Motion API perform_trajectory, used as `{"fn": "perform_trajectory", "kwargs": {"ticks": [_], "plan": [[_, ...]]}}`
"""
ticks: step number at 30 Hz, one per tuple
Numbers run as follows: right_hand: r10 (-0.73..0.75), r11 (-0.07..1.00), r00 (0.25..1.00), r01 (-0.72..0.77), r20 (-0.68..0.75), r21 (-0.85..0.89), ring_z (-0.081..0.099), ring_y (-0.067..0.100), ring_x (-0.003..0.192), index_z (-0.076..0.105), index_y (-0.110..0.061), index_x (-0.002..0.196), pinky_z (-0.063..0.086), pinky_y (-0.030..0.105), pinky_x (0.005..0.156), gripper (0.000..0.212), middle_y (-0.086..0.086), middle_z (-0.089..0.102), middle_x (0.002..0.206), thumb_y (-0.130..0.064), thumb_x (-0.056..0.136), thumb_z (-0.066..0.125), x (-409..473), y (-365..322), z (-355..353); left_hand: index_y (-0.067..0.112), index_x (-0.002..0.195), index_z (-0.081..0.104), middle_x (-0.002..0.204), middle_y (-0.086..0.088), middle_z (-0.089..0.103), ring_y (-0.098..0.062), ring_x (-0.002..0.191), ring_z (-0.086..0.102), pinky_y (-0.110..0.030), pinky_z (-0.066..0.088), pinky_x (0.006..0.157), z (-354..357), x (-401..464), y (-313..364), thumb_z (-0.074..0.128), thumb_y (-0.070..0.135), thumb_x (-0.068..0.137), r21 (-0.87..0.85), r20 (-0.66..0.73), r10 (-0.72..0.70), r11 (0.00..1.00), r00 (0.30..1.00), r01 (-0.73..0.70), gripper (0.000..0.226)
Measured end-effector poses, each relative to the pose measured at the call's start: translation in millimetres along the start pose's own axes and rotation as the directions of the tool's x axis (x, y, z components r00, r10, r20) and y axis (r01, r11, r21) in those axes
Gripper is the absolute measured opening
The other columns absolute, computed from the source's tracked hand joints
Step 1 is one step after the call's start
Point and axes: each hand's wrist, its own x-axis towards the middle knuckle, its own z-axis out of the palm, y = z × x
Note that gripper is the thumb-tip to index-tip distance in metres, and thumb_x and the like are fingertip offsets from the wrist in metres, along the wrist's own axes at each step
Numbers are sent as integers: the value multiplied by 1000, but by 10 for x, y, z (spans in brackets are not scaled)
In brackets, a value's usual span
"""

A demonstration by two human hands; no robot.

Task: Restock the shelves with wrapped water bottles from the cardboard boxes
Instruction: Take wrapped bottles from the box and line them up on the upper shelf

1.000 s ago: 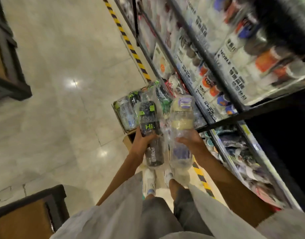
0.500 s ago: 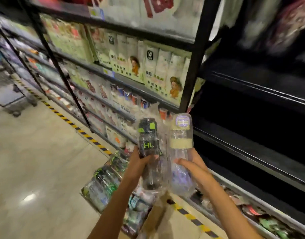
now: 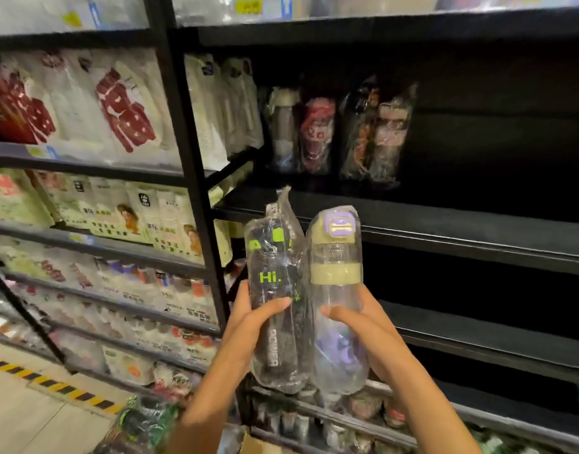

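My left hand point(image 3: 248, 317) grips a wrapped black bottle point(image 3: 275, 290) with green "Hi." lettering, held upright. Beside it, touching, my right hand point(image 3: 360, 326) grips a wrapped clear bottle point(image 3: 335, 276) with a beige band and purple lid. Both are raised in front of a dark shelf point(image 3: 445, 237). On the shelf above stand several wrapped bottles point(image 3: 343, 132). A cardboard box point(image 3: 258, 445) with wrapped bottles point(image 3: 144, 421) lies below my arms at the bottom edge.
A black upright post point(image 3: 189, 178) divides the bays. Left bay shelves hold white packaged goods point(image 3: 117, 109). Dark shelves point(image 3: 494, 352) run to the right. Yellow-black floor tape point(image 3: 52, 385) lines the shelf base at lower left.
My view has tilted up from the floor and box to the shelves. Both hands have lifted the two bottles higher, toward the dark shelf.
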Motion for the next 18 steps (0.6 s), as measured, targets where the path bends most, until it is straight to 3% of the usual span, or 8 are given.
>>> {"fn": "perform_trajectory", "kwargs": {"ticks": [7, 12, 18], "plan": [[-68, 998, 985, 66, -156, -20, 72, 10, 111, 59, -31, 134, 52, 42, 104, 68, -10, 75, 120, -38, 73, 86, -247, -627, -1018, 19, 126, 61, 120, -7, 75, -31, 109, 73, -58, 54, 100, 1143, 227, 446, 85, 23, 73, -41, 150, 76, 997, 986, -70, 58], [-119, 992, 961, 125, -249, 7, 74, 1, 97, 59, -29, 133, 51, 27, 80, 51, -12, 77, 115, -24, 87, 80, -205, -992, -1604, 14, 127, 59, 115, -6, 76, -27, 104, 75, -45, 59, 87, 1861, 478, 842, 87, 20, 73, -63, 238, 109, 993, 965, -97, 61], [-198, 980, 893, 195, -404, -49, 74, 10, 105, 60, -27, 130, 56, 34, 91, 55, -8, 76, 116, -30, 82, 85, 135, -1316, -2184, 13, 123, 59, 113, -6, 76, -23, 100, 76, -41, 60, 87, 2563, 991, 1129, 89, 20, 76, -61, 260, 137, 990, 956, -125, 57]]}}
